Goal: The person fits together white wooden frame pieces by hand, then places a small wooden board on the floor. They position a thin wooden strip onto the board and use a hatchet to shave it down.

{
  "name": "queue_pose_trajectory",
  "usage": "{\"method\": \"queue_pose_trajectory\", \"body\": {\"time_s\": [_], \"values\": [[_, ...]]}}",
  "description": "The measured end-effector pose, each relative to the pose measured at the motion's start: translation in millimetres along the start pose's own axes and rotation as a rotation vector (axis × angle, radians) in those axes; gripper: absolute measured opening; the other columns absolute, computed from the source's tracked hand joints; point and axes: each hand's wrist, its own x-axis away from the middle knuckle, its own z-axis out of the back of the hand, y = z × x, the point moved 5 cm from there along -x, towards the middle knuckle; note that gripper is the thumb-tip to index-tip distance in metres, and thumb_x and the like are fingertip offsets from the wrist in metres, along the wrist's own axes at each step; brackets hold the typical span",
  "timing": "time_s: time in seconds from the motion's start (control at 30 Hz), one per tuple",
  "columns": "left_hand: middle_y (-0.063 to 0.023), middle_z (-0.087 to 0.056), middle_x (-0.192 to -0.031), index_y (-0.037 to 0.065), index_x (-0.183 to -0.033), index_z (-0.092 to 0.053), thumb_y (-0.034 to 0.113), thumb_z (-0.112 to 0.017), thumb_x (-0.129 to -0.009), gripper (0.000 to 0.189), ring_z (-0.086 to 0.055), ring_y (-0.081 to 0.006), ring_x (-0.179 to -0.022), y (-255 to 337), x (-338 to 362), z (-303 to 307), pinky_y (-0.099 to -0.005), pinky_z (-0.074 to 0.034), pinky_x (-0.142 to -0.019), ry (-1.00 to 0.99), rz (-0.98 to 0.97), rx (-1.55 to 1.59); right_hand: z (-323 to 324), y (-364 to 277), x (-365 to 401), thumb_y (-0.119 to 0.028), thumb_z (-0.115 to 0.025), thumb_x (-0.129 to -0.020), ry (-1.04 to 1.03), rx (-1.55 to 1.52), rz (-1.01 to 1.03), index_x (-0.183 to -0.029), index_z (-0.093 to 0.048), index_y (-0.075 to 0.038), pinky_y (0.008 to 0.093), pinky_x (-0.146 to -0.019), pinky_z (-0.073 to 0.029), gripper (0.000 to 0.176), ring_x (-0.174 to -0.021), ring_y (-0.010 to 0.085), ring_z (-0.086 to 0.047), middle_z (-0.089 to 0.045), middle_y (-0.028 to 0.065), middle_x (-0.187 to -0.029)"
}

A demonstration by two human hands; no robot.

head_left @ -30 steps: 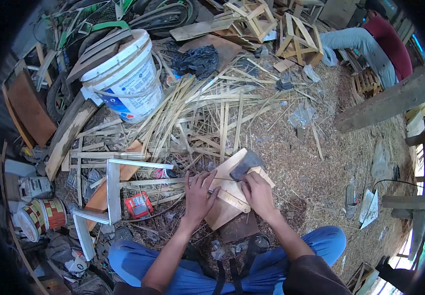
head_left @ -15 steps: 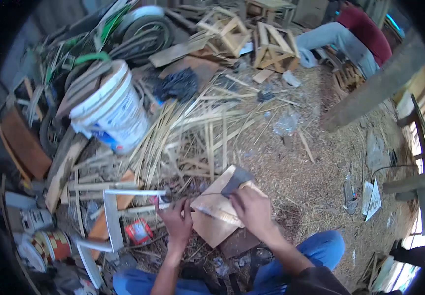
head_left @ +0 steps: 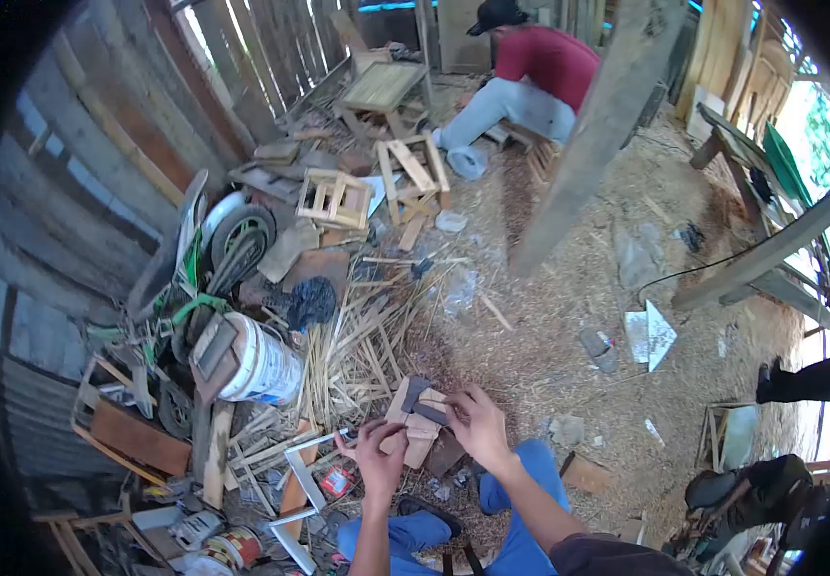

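Hatchet (head_left: 419,394) on board (head_left: 415,435), touching right hand (head_left: 478,428)

trousers (head_left: 534,463): blue, bottom centre | right sleeve (head_left: 595,555): dark, short, lower right | left hand (head_left: 379,459), right hand (head_left: 480,423): bare

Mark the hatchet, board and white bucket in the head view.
hatchet (head_left: 417,392), head view, on the grey head.
board (head_left: 419,444), head view, on its bare lower part.
bucket (head_left: 269,372), head view, on the white side wall.
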Motion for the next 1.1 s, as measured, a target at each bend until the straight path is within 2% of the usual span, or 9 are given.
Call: {"method": "queue_pose_trajectory", "body": {"time_s": [0.1, 0.17, 0.3, 0.4, 0.5, 0.67, 0.9, 1.03, 1.1], "values": [[-0.0026, -0.075, -0.093, 0.011, -0.094, -0.078, 0.019, -0.073, -0.092, 0.01, -0.069, -0.0207, -0.101, 66, 10, 32, -0.0571, -0.002, -0.121, -0.106, -0.008, 0.014, 57, -50, 6, -0.013, -0.071, -0.088, -0.066, -0.002, -0.049, -0.098, -0.072, -0.008, 0.0431, -0.076, -0.056, 0.011, -0.089, 0.0336, -0.068, -0.064, 0.0085, -0.103], [-0.0007, -0.076, -0.085, 0.009, -0.094, -0.077, 0.019, -0.07, -0.095, 0.013, -0.07, -0.0205, -0.094, 104, 16, 51, -0.0557, -0.003, -0.122, -0.134, 0.133, 0.117, 89, -80, 7, -0.011, -0.073, -0.087, -0.047, -0.027, -0.034, -0.096, -0.074, -0.008, 0.0401, -0.071, -0.057, 0.01, -0.081, 0.0304, -0.07, -0.067, 0.0095, -0.099], [0.0001, -0.076, -0.081, 0.01, -0.095, -0.077, 0.023, -0.065, -0.098, 0.017, -0.071, -0.0197, -0.09, 195, 15, 118, -0.0559, -0.004, -0.122, 0.096, 0.075, -0.08, 156, -135, 9, -0.013, -0.075, -0.087, -0.066, -0.028, -0.093, -0.096, -0.074, -0.007, 0.0402, -0.073, -0.056, 0.011, -0.084, 0.0322, -0.07, -0.068, 0.0101, -0.098], [-0.0003, -0.076, -0.082, 0.01, -0.099, -0.077, 0.024, -0.063, -0.099, 0.02, -0.071, -0.0199, -0.089, 228, 9, 147, -0.0562, -0.004, -0.122, 0.094, 0.055, -0.16, 199, -166, 1, -0.015, -0.072, -0.089, -0.115, -0.061, 0.034, -0.098, -0.073, -0.007, 0.0435, -0.075, -0.055, 0.012, -0.087, 0.0351, -0.067, -0.065, 0.0118, -0.093], [-0.002, -0.077, -0.088, 0.009, -0.108, -0.075, 0.025, -0.062, -0.1, 0.022, -0.07, -0.0208, -0.088, 236, 19, 148, -0.0562, -0.004, -0.122, -0.034, 0.036, -0.147, 233, -196, 10, -0.016, -0.072, -0.089, -0.094, -0.111, 0.003, -0.099, -0.073, -0.007, 0.0436, -0.075, -0.054, 0.013, -0.088, 0.035, -0.067, -0.065, 0.012, -0.093], [-0.0055, -0.075, -0.117, 0.011, -0.126, -0.07, 0.029, -0.057, -0.103, 0.032, -0.067, -0.0199, -0.115, 278, 44, 168, -0.0572, 0.0, -0.122, -0.227, -0.098, 0.092, 252, -236, 42, -0.017, -0.072, -0.089, -0.169, -0.013, 0.014, -0.101, -0.073, -0.008, 0.0434, -0.076, -0.055, 0.015, -0.09, 0.0352, -0.068, -0.065, 0.0119, -0.098], [-0.0023, -0.074, -0.118, 0.014, -0.128, -0.071, 0.028, -0.062, -0.101, 0.031, -0.065, -0.0187, -0.114, 298, 78, 209, -0.057, 0.0, -0.123, -0.292, -0.21, 0.136, 260, -289, 90, -0.017, -0.073, -0.088, -0.103, 0.089, 0.041, -0.102, -0.074, -0.009, 0.0451, -0.077, -0.056, 0.016, -0.091, 0.0371, -0.069, -0.066, 0.0115, -0.102], [-0.0018, -0.075, -0.114, 0.015, -0.125, -0.072, 0.025, -0.066, -0.098, 0.029, -0.066, -0.0179, -0.112, 283, 92, 226, -0.0568, -0.003, -0.123, -0.234, -0.147, 0.204, 256, -306, 93, -0.017, -0.074, -0.087, -0.123, 0.058, 0.045, -0.1, -0.075, -0.009, 0.0455, -0.076, -0.056, 0.015, -0.09, 0.0368, -0.069, -0.067, 0.0118, -0.104], [-0.0019, -0.074, -0.108, 0.016, -0.122, -0.074, 0.022, -0.067, -0.097, 0.026, -0.066, -0.0182, -0.112, 277, 98, 234, -0.0577, -0.006, -0.121, -0.174, -0.233, 0.167, 256, -314, 92, -0.018, -0.08, -0.083, -0.107, 0.129, 0.053, -0.093, -0.076, -0.008, 0.0425, -0.079, -0.057, 0.015, -0.091, 0.0344, -0.07, -0.068, 0.0106, -0.103]]}}
